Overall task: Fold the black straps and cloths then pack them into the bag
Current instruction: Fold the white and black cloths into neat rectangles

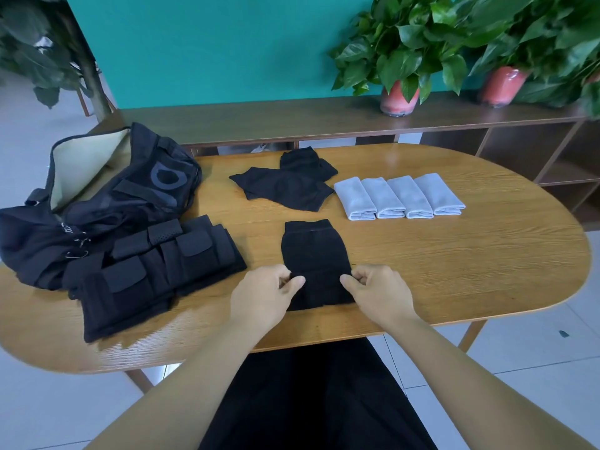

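Black cloth [314, 254], a tube-like sleeve piece, lies flat on the wooden table [454, 271] directly in front of the person, to the right of the stacked black straps [156, 271] and nearer the person than the loose black cloths [285, 186]. Long axis: running straight away from the table's near edge, with the wider banded end pointing toward the far shelf and the narrower end toward the person. Left hand [263, 297] pinches the cloth's left edge between thumb and curled fingers; right hand [376, 292] pinches the right edge in the same way, both fingers closed on the fabric at the same level, near the cloth's near end. The step in hand appears to be a fold across the long axis. To do it well, both pinches should rise together and carry the near end toward the banded end, keeping the side edges aligned so that the layers stack squarely; a final flat press would set the crease. Uneven lifting would likely skew the fold. Left of the cloth, beyond the straps, stands the open black bag [107, 190], its pale lining showing. Right of the loose cloths lie four folded grey towels [399, 198] in a row.
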`<state>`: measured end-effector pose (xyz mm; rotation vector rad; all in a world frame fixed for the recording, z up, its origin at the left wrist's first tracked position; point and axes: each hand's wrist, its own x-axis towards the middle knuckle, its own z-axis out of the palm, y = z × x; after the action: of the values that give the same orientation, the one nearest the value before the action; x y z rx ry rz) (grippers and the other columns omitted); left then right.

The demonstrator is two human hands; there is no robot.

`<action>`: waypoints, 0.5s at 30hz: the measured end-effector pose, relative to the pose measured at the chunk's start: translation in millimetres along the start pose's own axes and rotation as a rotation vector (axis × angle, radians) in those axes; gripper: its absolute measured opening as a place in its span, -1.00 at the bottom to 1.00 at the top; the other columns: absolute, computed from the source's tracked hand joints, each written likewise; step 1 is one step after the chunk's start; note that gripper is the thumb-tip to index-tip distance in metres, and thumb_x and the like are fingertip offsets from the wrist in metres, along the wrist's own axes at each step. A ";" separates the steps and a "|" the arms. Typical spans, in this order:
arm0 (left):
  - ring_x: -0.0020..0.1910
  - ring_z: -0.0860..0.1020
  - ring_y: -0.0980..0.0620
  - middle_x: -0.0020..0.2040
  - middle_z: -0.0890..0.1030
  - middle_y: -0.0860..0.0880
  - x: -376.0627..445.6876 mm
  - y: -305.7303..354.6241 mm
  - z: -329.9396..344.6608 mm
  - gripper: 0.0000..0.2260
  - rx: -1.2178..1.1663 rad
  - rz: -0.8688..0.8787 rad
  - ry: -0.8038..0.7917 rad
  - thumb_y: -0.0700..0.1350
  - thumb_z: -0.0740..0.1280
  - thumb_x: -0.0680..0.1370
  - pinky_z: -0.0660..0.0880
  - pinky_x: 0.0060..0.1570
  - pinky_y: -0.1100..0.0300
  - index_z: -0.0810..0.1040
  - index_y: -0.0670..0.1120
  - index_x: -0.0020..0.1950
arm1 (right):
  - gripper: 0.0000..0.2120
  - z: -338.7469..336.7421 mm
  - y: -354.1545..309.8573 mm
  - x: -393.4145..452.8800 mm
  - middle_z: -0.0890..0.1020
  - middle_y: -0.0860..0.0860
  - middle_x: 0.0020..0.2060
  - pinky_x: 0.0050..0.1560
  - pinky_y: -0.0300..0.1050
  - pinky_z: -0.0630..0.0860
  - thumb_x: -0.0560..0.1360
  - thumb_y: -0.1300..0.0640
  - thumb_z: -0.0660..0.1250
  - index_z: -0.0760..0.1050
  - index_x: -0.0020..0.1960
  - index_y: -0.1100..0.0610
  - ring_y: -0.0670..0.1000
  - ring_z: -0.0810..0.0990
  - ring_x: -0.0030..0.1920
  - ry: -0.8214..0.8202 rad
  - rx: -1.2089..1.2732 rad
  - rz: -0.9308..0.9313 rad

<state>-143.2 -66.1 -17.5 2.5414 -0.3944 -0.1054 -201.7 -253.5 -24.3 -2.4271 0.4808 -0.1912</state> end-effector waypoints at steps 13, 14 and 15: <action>-0.28 0.52 0.08 -0.35 0.53 0.09 2.4 3.0 12.7 -0.70 0.435 0.030 0.115 0.26 0.11 0.60 0.33 0.13 0.10 0.47 0.07 -0.03 | -0.81 8.5 4.8 0.3 0.59 -0.10 -0.30 -0.10 -0.09 0.49 0.53 -0.07 0.30 0.53 -0.12 0.04 -0.03 0.52 -0.09 0.110 -0.107 0.036; -0.31 0.50 0.08 -0.37 0.51 0.09 0.6 1.3 14.0 -0.69 0.485 0.039 0.132 0.26 0.09 0.61 0.31 0.16 0.11 0.47 0.07 0.01 | -0.81 8.8 6.8 0.4 0.58 -0.10 -0.29 -0.13 -0.11 0.46 0.53 -0.08 0.29 0.51 -0.13 0.03 -0.05 0.49 -0.07 0.127 -0.127 0.030; -0.34 0.47 0.08 -0.39 0.49 0.09 -0.7 0.1 14.8 -0.67 0.512 0.047 0.144 0.26 0.08 0.61 0.31 0.18 0.11 0.47 0.07 0.04 | -0.80 8.6 8.3 0.7 0.57 -0.10 -0.28 -0.17 -0.13 0.42 0.54 -0.09 0.29 0.49 -0.14 0.02 -0.05 0.47 -0.05 0.142 -0.152 0.025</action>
<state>-146.3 -73.6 -29.9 3.0131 -0.4715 0.2250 -201.3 -254.8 -36.2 -2.5650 0.6080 -0.3290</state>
